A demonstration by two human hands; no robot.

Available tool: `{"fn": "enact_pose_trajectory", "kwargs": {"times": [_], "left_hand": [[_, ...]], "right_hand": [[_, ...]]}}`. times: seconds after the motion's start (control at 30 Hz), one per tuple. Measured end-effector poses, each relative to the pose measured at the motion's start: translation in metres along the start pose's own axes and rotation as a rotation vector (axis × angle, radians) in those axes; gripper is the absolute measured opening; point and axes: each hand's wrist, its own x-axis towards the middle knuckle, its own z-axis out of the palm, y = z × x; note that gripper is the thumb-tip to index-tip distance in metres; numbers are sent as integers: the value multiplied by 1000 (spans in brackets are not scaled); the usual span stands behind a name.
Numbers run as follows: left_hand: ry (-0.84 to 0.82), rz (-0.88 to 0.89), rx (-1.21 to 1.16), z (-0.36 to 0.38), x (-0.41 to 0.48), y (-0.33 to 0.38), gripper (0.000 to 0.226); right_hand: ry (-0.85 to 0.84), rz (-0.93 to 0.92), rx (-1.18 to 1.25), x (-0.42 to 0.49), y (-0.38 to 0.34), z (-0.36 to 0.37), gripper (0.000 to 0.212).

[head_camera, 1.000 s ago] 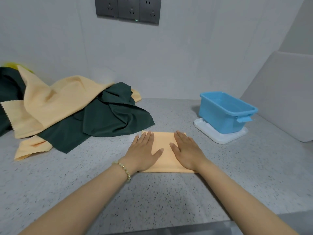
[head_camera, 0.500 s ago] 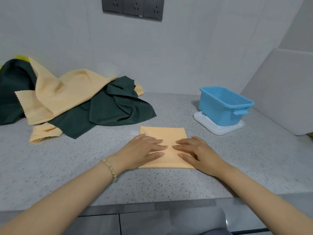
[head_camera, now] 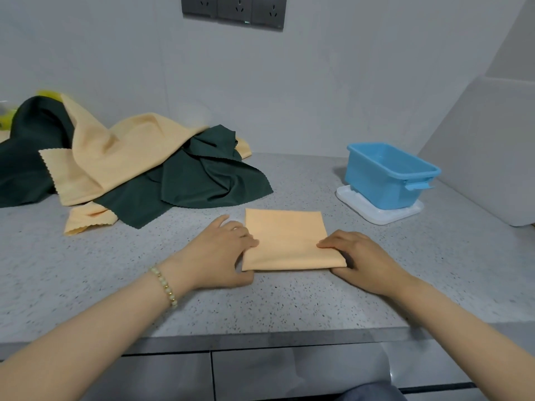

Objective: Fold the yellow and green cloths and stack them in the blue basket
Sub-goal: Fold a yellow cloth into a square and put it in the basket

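Observation:
A folded yellow cloth [head_camera: 286, 238] lies flat on the speckled counter in front of me. My left hand [head_camera: 220, 253] grips its left edge, fingers curled on top and thumb at the near corner. My right hand [head_camera: 362, 256] grips its right edge the same way. The blue basket [head_camera: 390, 176] stands empty at the right on a white tray [head_camera: 379, 212]. A loose heap of yellow cloths [head_camera: 121, 151] and dark green cloths [head_camera: 199, 180] lies at the back left.
The counter's front edge [head_camera: 260, 337] runs just below my wrists. A white board [head_camera: 486, 157] leans against the wall at the far right. Grey wall sockets [head_camera: 234, 10] sit above. Something bright yellow-green [head_camera: 5, 117] peeks out behind the heap.
Both hands slid apart from the middle of the folded cloth to its left and right edges and curled round them. The view has shifted back a little.

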Motion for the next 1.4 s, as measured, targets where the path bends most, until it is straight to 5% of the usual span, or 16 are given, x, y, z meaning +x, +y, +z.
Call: {"fn": "enact_pose_trajectory", "kwargs": {"times": [0.2,0.33,0.43,0.7,0.87,0.97,1.1,1.2,1.23,1.4], "left_hand": [[219,-119,-260,6,11,-10,20],[300,-340,-583,15,14,-13,25],[327,-474,-728,19,21,-14,24],[263,-651,-705,24,32,-17,27],[146,-695,-712,20,39,-21,30],[44,-707,-690,15,45,-24,32],[41,-733,-566,12,53,-20,28],[73,-570,-555,10,57,-15,85],[41,-471,-507,9,60,-14,89],[-108,-268,-253,21,71,-1,54]], "right_hand": [[118,207,421,15,-1,-2,3],[149,385,507,23,6,5,30],[207,448,562,29,6,11,32],[287,580,461,46,6,25,40],[354,559,239,57,-7,20,22],[368,317,106,72,-27,17,36],[69,161,-7,102,-49,28,48],[-94,192,10,114,-50,39,47],[-101,197,23,115,-49,42,46],[-53,191,38,114,-45,51,44]]}}
